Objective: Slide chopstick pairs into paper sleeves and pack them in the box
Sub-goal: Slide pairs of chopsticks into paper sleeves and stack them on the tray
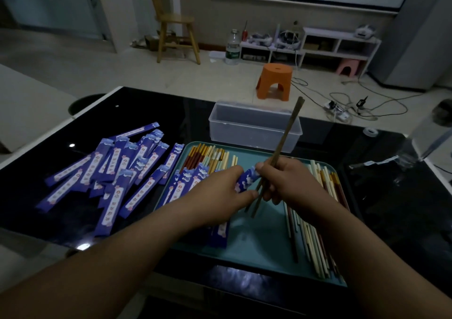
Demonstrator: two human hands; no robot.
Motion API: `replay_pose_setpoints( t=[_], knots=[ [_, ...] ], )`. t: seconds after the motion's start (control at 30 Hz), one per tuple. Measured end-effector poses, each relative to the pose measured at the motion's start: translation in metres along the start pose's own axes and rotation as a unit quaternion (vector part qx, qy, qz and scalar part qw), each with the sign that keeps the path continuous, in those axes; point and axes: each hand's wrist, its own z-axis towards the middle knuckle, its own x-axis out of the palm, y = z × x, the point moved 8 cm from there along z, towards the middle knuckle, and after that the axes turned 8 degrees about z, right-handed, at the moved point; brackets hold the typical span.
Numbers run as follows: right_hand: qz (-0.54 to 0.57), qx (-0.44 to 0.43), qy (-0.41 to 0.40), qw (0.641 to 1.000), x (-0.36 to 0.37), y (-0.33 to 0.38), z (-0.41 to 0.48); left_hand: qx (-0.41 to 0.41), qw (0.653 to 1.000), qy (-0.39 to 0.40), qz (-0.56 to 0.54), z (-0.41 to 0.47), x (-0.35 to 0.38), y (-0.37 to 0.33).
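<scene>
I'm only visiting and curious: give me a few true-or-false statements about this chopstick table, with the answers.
1. The right hand grips a pair of dark chopsticks. True.
2. The left hand holds nothing. False: it holds a blue paper sleeve.
3. The clear box is full of packed sleeves. False: none can be seen in it.
4. Loose sleeves lie on the black table, left of the teal tray. True.
</scene>
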Motion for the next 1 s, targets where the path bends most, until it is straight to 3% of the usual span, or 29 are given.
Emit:
replay_pose_setpoints(
  t=[0.1, 0.27, 0.4, 0.6, 1.0],
  knots=[
    [0.019, 0.006, 0.003, 1.000, -0.003, 0.002, -0.001, 0.009, 0.999, -0.037, 0.007, 0.000, -0.005, -0.002],
    [0.135, 0.001, -0.082, 0.987, -0.031, 0.006, 0.001, -0.001, 1.000, -0.008, -0.004, -0.001, -0.005, 0.009],
    [0.225, -0.007, -0.069, 0.972, -0.030, 0.014, -0.002, 0.009, 1.000, 0.004, -0.016, -0.005, -0.001, 0.000],
    [0.223, -0.044, -0.097, 0.969, -0.039, 0.023, -0.003, -0.001, 0.999, 0.012, -0.038, -0.006, -0.002, 0.001],
    [0.217, -0.022, -0.068, 0.973, -0.027, 0.016, -0.002, 0.010, 0.991, 0.060, -0.123, -0.012, 0.000, -0.008]
  ],
)
